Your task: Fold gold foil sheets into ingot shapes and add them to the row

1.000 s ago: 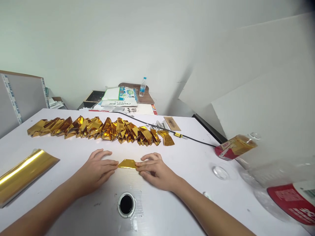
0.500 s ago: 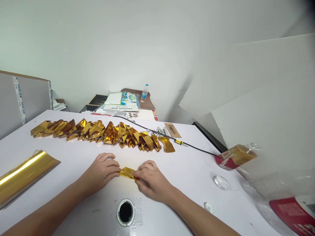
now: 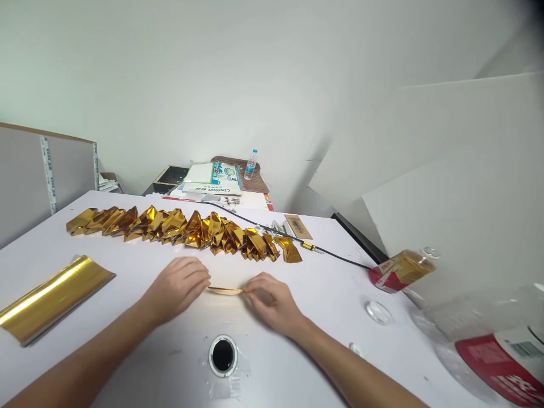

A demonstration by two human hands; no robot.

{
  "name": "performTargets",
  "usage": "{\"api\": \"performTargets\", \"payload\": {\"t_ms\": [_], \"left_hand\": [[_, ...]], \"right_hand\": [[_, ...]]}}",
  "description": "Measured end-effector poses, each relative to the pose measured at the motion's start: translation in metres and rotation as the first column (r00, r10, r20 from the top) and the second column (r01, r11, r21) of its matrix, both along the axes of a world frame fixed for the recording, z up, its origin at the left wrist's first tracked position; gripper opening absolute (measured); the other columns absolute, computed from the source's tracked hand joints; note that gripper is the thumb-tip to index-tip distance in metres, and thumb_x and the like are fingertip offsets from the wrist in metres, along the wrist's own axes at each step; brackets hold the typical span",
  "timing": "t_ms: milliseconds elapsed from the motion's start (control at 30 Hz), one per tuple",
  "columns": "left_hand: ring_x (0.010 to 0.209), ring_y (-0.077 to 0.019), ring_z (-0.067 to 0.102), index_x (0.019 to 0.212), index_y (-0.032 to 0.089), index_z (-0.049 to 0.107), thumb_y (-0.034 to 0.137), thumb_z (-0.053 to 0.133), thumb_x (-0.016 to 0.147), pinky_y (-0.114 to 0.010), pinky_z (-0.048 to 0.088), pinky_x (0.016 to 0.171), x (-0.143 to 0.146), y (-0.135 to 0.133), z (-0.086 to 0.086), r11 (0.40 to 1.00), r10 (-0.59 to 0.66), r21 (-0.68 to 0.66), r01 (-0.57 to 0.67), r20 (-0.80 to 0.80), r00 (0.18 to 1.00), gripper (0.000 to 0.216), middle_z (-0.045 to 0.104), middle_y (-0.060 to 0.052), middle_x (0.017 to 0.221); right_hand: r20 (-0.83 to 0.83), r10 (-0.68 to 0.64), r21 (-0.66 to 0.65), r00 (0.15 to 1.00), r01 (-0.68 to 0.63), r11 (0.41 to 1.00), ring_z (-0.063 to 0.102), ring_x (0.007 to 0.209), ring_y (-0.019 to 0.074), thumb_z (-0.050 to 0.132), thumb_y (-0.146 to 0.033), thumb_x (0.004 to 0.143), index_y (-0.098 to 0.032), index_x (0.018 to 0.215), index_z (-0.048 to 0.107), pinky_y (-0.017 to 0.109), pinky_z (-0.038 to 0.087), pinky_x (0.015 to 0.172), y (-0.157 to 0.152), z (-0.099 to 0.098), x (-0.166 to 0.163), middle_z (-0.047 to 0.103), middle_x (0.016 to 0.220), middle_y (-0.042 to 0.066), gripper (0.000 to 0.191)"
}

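Between my two hands a small folded piece of gold foil paper [image 3: 226,291] is seen nearly edge-on, as a thin strip. Its left end is pinched in the fingers of my left hand [image 3: 181,286]. Thumb and fingertips of my right hand [image 3: 272,300] grip its right end. Beyond my hands lies a long row of folded gold foil pieces [image 3: 174,226], crowded side by side, with a separate fan-shaped piece [image 3: 292,252] at its right end. To the left rests a curved stack of gold foil sheets [image 3: 57,294].
A round black-centred hole with a pale rim [image 3: 223,356] is in the white table [image 3: 140,374] before me. A black cable [image 3: 335,254] crosses the right rear. A labelled bottle of amber liquid [image 3: 402,270], a clear lid [image 3: 378,312] and a large clear jar [image 3: 493,351] stand or lie rightward.
The foil piece has turned from showing its flat gold face to nearly edge-on. My right hand has moved slightly right, and its fingertips now pinch the end. The view has shifted slightly.
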State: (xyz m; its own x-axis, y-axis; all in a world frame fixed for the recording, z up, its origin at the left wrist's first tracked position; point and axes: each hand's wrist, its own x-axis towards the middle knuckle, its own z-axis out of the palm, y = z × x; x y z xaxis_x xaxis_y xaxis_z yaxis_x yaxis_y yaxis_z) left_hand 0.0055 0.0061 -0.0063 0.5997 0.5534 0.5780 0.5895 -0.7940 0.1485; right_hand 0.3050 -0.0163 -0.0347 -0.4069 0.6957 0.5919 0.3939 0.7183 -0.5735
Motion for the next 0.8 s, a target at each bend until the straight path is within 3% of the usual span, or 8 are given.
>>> {"api": "performTargets", "payload": {"t_ms": [100, 200, 267, 333, 400, 567, 733, 800], "left_hand": [[0.112, -0.0324, 0.068, 0.106, 0.021, 0.078, 0.037, 0.049, 0.102, -0.049, 0.051, 0.101, -0.031, 0.002, 0.024, 0.957, 0.285, -0.012, -0.289, -0.143, 0.948, 0.033, 0.079, -0.014, 0.109], [0.108, -0.0432, 0.066, 0.094, 0.017, 0.077, 0.043, 0.055, 0.094, -0.056, 0.052, 0.092, -0.074, 0.003, 0.042, 0.682, 0.680, -0.012, -0.731, -0.357, 0.641, 0.034, 0.077, -0.022, 0.103], [0.103, -0.0463, 0.067, 0.081, 0.018, 0.073, 0.045, 0.063, 0.085, -0.057, 0.051, 0.087, -0.101, 0.003, 0.046, 0.516, 0.737, -0.071, -0.854, -0.471, 0.485, 0.029, 0.076, -0.024, 0.098], [0.095, -0.0450, 0.070, 0.070, 0.020, 0.069, 0.036, 0.068, 0.077, -0.053, 0.052, 0.079, -0.121, 0.002, 0.043, 0.436, 0.708, -0.175, -0.883, -0.538, 0.457, 0.018, 0.076, -0.022, 0.091], [0.083, -0.0418, 0.072, 0.063, 0.020, 0.064, 0.025, 0.066, 0.071, -0.048, 0.050, 0.072, -0.132, 0.002, 0.039, 0.442, 0.679, -0.228, -0.868, -0.547, 0.489, 0.010, 0.075, -0.020, 0.081], [0.066, -0.0343, 0.069, 0.057, 0.019, 0.059, 0.019, 0.061, 0.066, -0.042, 0.047, 0.065, -0.132, -0.001, 0.039, 0.473, 0.693, -0.202, -0.857, -0.516, 0.504, 0.009, 0.072, -0.018, 0.071], [0.069, -0.0347, 0.071, 0.063, 0.019, 0.062, 0.021, 0.061, 0.069, -0.043, 0.048, 0.070, -0.132, -0.001, 0.032, 0.445, 0.759, -0.148, -0.883, -0.460, 0.460, 0.006, 0.073, -0.018, 0.074], [0.067, -0.0348, 0.069, 0.061, 0.020, 0.060, 0.026, 0.064, 0.071, -0.045, 0.048, 0.071, -0.139, 0.003, 0.023, 0.474, 0.766, -0.181, -0.862, -0.397, 0.505, 0.013, 0.070, -0.016, 0.068]], "right_hand": [[0.053, -0.096, 0.105, 0.994, 0.090, 0.990, 0.073, 0.093, 0.0233, 0.055, -0.025, 0.105, -0.027, 0.111, 0.075, 0.042, 0.058, 0.087, 0.014, 0.020, 0.006, 0.079, 0.101, 0.007, 0.021], [0.150, -0.196, 0.325, 0.969, 0.139, 0.935, 0.071, 0.097, 0.0253, 0.054, -0.025, 0.106, -0.029, 0.118, 0.076, 0.045, 0.055, 0.088, 0.040, 0.043, 0.013, 0.079, 0.108, 0.009, 0.026], [0.170, -0.303, 0.451, 0.938, 0.200, 0.870, 0.069, 0.096, 0.0257, 0.053, -0.025, 0.106, -0.029, 0.117, 0.077, 0.046, 0.053, 0.087, 0.062, 0.052, 0.013, 0.079, 0.108, 0.009, 0.027], [0.178, -0.399, 0.540, 0.900, 0.249, 0.804, 0.066, 0.096, 0.0261, 0.052, -0.023, 0.107, -0.028, 0.115, 0.078, 0.046, 0.051, 0.088, 0.082, 0.053, 0.007, 0.078, 0.107, 0.009, 0.028], [0.233, -0.440, 0.552, 0.867, 0.254, 0.794, 0.064, 0.099, 0.0269, 0.050, -0.022, 0.107, -0.026, 0.118, 0.078, 0.046, 0.050, 0.090, 0.099, 0.048, -0.006, 0.077, 0.108, 0.011, 0.030], [0.429, -0.393, 0.454, 0.814, 0.181, 0.872, 0.062, 0.103, 0.0266, 0.057, -0.016, 0.102, -0.023, 0.112, 0.079, 0.043, 0.049, 0.093, 0.115, 0.025, -0.047, 0.075, 0.107, 0.012, 0.025], [0.465, -0.304, 0.388, 0.831, 0.117, 0.914, 0.052, 0.126, 0.0331, 0.062, -0.031, 0.099, -0.022, 0.131, 0.070, 0.055, 0.039, 0.108, 0.083, 0.014, -0.064, 0.068, 0.133, 0.013, 0.034], [0.471, -0.203, 0.348, 0.858, 0.030, 0.937, 0.048, 0.133, 0.0345, 0.060, -0.033, 0.100, -0.023, 0.132, 0.068, 0.057, 0.037, 0.109, 0.061, 0.012, -0.064, 0.064, 0.141, 0.013, 0.034]]}}
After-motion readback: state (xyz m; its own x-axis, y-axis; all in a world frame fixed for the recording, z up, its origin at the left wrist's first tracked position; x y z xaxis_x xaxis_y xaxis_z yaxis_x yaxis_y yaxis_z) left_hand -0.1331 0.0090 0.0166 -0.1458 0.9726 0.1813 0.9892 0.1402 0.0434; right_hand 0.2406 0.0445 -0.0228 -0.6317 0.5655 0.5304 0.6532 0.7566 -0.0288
